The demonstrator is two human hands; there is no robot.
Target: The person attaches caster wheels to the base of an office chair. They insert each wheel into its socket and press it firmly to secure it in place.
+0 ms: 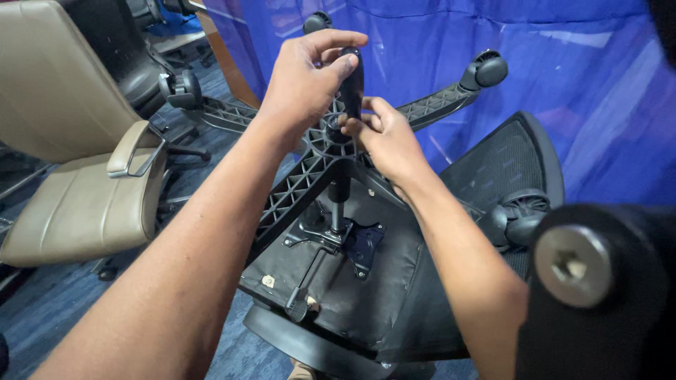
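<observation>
Cylinder: black gas cylinder [351, 83], upper middle of the frame, standing up out of the hub [331, 134] of an overturned chair's star base.
Long axis: runs roughly top to bottom in the frame, continuing below the hub as the thinner column [339, 204] down to the seat plate [336, 236].
Left hand: my left hand [304, 79] comes in from the lower left and sits at the cylinder's upper end; thumb and fingers are curled round it, pinching the top.
Right hand: my right hand [386, 137] comes in from the lower right and sits lower, fingertips pressed to the cylinder's foot where it meets the hub; whether they close round it I cannot tell.
Which is nearer: both touch it, left high, right low, so the cylinder lies between my two hands, just right of the left palm and just left of the right knuckles.
Base: ribbed black arms spread from the hub, with a caster [482, 69] at upper right and another [182, 89] at upper left.
Around: beige chair [67, 141] at left, blue sheet [563, 91] behind, a blurred black part with a bolt [572, 266] close at lower right.
</observation>
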